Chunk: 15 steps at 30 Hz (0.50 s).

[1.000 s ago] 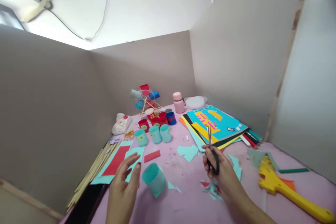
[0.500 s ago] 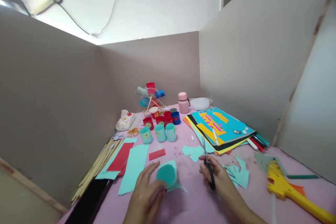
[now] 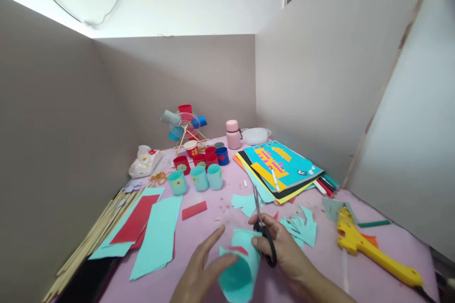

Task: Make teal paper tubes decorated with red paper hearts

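A turquoise paper cup [image 3: 243, 272] is tipped towards me low in the middle, its opening facing me. A small red patch shows at its rim. Black-handled scissors [image 3: 269, 246] are in my right hand [image 3: 284, 251], blades pointing away. The right thumb also lies over the cup's edge and seems to pinch it. My left hand [image 3: 202, 270] is beside the cup with fingers and thumb apart. Its thumb overlaps the cup's rim; whether it touches cannot be told. Turquoise paper strips [image 3: 158, 236] and a red strip [image 3: 194, 210] lie to the left.
Three turquoise cups [image 3: 199, 178] stand before red and blue cups. A paper wheel [image 3: 185, 125] and a pink flask [image 3: 233, 135] are behind. Coloured sheets [image 3: 280, 165], paper scraps [image 3: 302, 227] and a yellow glue gun [image 3: 366, 246] lie right. Wooden sticks [image 3: 88, 241] line the left.
The cup has gone from my left hand's grasp to my right hand, beside the scissors. My left fingers have spread apart. The camera view has shifted, so the table things appear further left.
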{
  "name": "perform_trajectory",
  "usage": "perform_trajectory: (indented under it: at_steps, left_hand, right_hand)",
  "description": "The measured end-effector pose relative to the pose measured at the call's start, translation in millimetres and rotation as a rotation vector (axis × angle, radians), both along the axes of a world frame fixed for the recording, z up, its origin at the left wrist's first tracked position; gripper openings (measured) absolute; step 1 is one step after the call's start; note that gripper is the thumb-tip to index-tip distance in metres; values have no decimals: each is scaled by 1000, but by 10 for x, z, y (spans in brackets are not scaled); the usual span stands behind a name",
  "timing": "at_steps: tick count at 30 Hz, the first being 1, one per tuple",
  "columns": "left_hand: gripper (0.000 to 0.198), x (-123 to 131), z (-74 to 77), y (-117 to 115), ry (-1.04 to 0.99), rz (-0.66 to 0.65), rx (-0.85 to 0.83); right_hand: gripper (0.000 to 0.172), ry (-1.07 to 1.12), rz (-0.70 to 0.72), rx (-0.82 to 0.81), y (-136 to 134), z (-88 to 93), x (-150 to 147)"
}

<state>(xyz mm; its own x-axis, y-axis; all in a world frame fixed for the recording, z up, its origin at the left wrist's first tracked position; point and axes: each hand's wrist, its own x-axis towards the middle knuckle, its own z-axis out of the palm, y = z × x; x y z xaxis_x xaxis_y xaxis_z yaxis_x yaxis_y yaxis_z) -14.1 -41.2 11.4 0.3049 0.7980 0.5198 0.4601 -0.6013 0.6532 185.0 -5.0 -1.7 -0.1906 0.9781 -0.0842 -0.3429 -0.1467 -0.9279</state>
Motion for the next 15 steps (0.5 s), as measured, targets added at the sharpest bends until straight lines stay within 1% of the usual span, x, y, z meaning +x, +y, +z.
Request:
perform_trajectory:
  at_steps: [2,3,6,8,10,12,13,15]
  left_hand:
    - [57,6,-81,73,-261,-10,-207]
    - [64,14,-138,115,-409,-14,-300]
    - [68,54,-365,233,-829,-51,-522]
    - [71,78,-532,275,-1001,-102,-663]
    - [80,90,-667,277,-1064,-160,-814]
    - [86,94,-735,250,-1033,-187,-888]
    - [87,98,-739,230,-999,-188,-888]
    - [82,113,-692,188,-929,-184,-867]
  right_hand:
    - [37,5,-16,-16,4,1,3]
    - [37,7,-17,-23,4,0,4]
    - [39,19,2,-39,-4,-14,6]
    - [41,26,17,-48,-8,-35,4]
    - [43,24,17,-52,-4,-66,0]
    - [45,19,-7,-59,9,-104,-10]
    - [46,16,-11,-61,18,-123,-16]
    - [49,8,11,-71,35,-157,-29]
